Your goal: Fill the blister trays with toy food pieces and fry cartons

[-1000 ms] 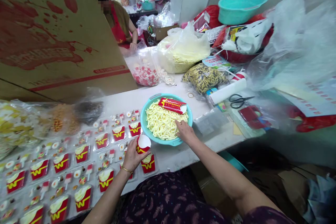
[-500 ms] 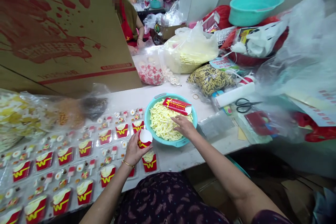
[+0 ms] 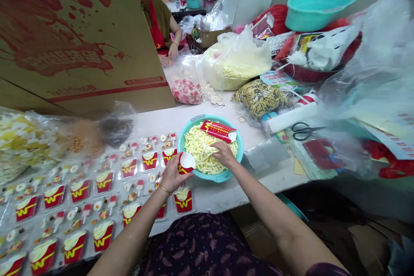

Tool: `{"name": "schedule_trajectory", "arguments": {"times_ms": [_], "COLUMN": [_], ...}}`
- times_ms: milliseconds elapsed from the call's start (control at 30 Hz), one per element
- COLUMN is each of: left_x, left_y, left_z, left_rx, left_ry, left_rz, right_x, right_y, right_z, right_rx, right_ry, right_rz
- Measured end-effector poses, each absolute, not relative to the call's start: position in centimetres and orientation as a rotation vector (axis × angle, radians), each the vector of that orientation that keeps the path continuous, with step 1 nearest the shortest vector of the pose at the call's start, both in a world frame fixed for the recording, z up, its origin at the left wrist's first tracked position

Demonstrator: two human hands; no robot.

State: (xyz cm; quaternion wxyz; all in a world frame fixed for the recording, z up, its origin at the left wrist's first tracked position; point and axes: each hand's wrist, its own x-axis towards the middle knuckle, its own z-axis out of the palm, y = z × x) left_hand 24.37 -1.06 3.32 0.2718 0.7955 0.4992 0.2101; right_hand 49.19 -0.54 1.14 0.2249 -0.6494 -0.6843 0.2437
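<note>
My left hand (image 3: 173, 177) is closed around a small red fry box (image 3: 186, 163), its white inside tilted up beside the basin's left rim. Pale yellow toy fries (image 3: 197, 148) fill a turquoise basin (image 3: 240, 146). Over the middle of the pile, my right hand (image 3: 224, 154) has its fingers curled together on some of these fries. A flat stack of red fry boxes (image 3: 220, 131) lies on the fries at the basin's back right.
Several filled red boxes (image 3: 104, 181) in clear packs cover the table's left. Behind stand a bag of pink-and-white pieces (image 3: 187, 88) and a bag of yellow sticks (image 3: 239, 62). Black scissors (image 3: 302, 130) lie right. A co-worker (image 3: 161, 21) sits beyond a tall cardboard box (image 3: 80, 39).
My left hand has brought the fry box a little right, closer over the basin's rim. The fingers of my right hand, spread before, have drawn together on the fries.
</note>
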Motion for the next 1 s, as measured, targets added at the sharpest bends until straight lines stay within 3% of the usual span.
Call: {"name": "schedule_trajectory", "arguments": {"times_ms": [167, 633, 1000], "left_x": [25.0, 27.6, 30.3], "left_y": [-0.4, 0.1, 0.1], "left_z": [3.1, 2.3, 1.5], "left_rx": [2.123, 2.214, 2.232], "left_ry": [1.354, 1.303, 1.350], "left_rz": [0.537, 0.493, 0.582], "right_x": [50.6, 49.3, 46.4], "right_y": [-0.6, -1.1, -0.8], "right_z": [1.9, 3.6, 5.5], "right_rx": [-1.557, -1.479, -1.662], "right_ry": [-1.613, -1.356, -1.900], "right_rz": [0.992, 1.394, 1.022]}}
